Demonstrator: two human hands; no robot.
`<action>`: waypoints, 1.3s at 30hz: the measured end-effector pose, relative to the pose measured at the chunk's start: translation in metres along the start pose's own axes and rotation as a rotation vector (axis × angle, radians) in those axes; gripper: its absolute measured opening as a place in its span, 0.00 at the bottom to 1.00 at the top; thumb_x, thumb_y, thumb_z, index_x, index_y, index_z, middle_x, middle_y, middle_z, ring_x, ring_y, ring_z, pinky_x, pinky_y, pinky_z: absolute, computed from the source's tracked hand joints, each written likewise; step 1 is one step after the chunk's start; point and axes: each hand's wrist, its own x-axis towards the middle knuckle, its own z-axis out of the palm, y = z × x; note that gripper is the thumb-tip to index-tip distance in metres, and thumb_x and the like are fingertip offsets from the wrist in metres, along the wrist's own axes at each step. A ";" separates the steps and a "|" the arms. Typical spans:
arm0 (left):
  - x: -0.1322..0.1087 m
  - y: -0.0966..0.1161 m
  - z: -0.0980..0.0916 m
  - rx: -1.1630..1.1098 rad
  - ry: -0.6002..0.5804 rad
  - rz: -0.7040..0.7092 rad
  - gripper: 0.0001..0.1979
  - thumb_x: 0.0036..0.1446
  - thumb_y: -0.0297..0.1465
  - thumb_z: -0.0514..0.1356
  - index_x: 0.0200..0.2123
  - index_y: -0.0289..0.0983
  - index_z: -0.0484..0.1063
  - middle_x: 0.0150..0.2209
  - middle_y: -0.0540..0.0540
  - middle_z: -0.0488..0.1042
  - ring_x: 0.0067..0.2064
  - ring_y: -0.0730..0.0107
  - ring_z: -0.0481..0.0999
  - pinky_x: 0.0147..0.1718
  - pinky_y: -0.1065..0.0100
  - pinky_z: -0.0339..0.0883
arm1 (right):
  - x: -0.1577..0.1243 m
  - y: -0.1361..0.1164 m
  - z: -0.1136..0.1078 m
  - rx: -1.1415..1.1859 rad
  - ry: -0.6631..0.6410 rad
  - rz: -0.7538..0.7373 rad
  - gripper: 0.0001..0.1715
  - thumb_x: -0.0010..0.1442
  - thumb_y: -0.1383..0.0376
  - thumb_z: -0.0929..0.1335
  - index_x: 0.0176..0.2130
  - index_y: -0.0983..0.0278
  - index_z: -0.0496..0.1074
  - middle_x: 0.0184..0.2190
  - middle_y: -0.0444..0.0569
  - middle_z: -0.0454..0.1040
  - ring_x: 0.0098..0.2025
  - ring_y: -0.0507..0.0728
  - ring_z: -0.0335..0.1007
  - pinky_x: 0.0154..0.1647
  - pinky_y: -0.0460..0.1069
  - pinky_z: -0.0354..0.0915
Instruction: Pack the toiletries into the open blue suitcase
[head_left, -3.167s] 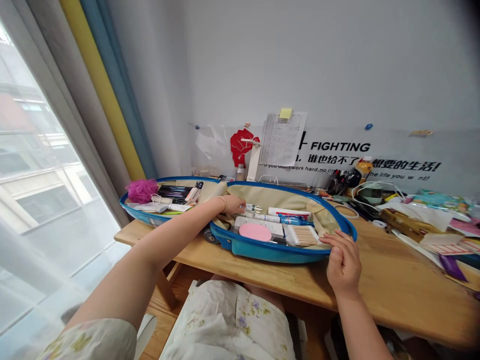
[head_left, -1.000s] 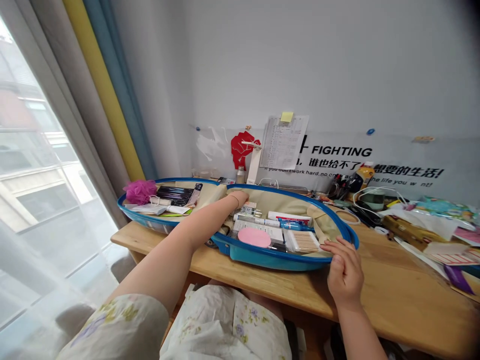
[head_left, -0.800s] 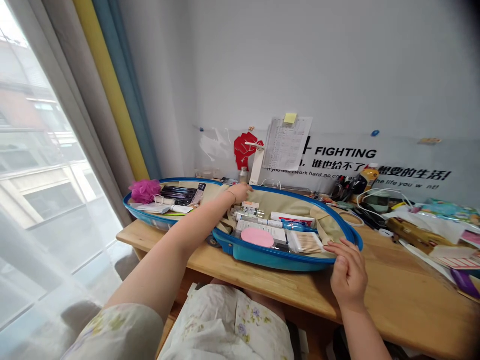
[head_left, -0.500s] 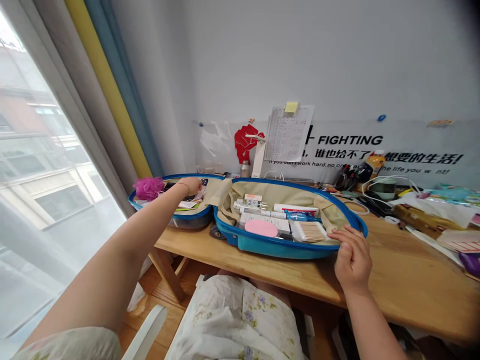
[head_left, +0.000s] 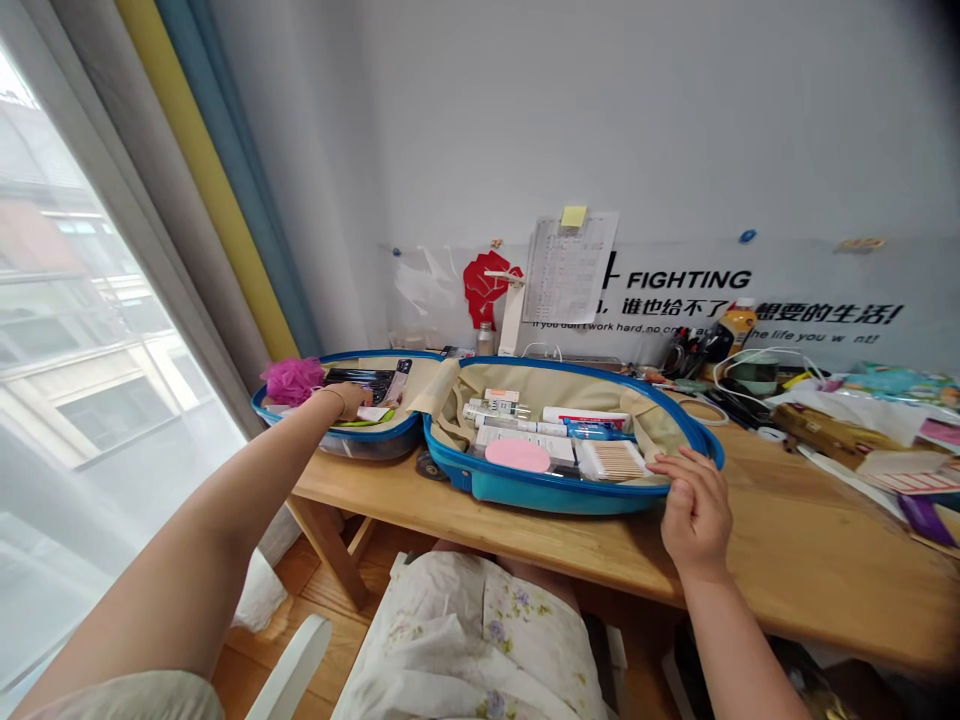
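A small blue suitcase lies open on the wooden desk point(head_left: 787, 570). Its right half point(head_left: 540, 492) holds tubes, small bottles, a pink oval pad point(head_left: 517, 455) and a pack of cotton swabs point(head_left: 613, 460). Its left half point(head_left: 360, 440) holds a pink bath pouf point(head_left: 291, 380), dark sticks and small tubes. My left hand point(head_left: 351, 398) reaches into the left half, fingers curled over a small white tube there. My right hand point(head_left: 694, 505) rests on the right half's near rim, fingers bent over the edge.
The right side of the desk is crowded with cables, a green cup point(head_left: 754, 375), an orange bottle point(head_left: 736, 322), pens and papers. A wall banner and a pinned sheet point(head_left: 570, 268) hang behind. A curtained window is at left, my lap and a white chair edge point(head_left: 292, 670) below.
My left hand has moved from the right half of the case, where it was among the small bottles, across to the left half. My right hand has stayed on the rim.
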 end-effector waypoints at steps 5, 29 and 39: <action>-0.006 0.001 0.000 -0.006 0.000 -0.009 0.26 0.44 0.37 0.64 0.49 0.40 0.74 0.47 0.38 0.78 0.46 0.54 0.78 0.47 0.62 0.68 | 0.000 0.001 -0.001 0.012 -0.010 0.001 0.19 0.66 0.61 0.57 0.35 0.62 0.74 0.36 0.52 0.76 0.52 0.62 0.70 0.55 0.63 0.64; 0.024 0.198 -0.091 -0.010 0.182 0.445 0.19 0.57 0.35 0.62 0.52 0.40 0.72 0.55 0.40 0.71 0.53 0.57 0.73 0.53 0.61 0.65 | 0.001 -0.003 -0.002 0.004 -0.016 -0.005 0.21 0.66 0.60 0.57 0.35 0.62 0.75 0.36 0.53 0.76 0.52 0.62 0.70 0.55 0.62 0.64; 0.034 0.200 -0.072 -0.088 0.101 0.509 0.21 0.63 0.33 0.57 0.59 0.40 0.66 0.60 0.43 0.69 0.58 0.61 0.70 0.57 0.61 0.63 | -0.001 0.001 -0.001 0.014 0.008 -0.055 0.18 0.65 0.65 0.57 0.36 0.63 0.74 0.37 0.53 0.77 0.52 0.62 0.69 0.54 0.63 0.64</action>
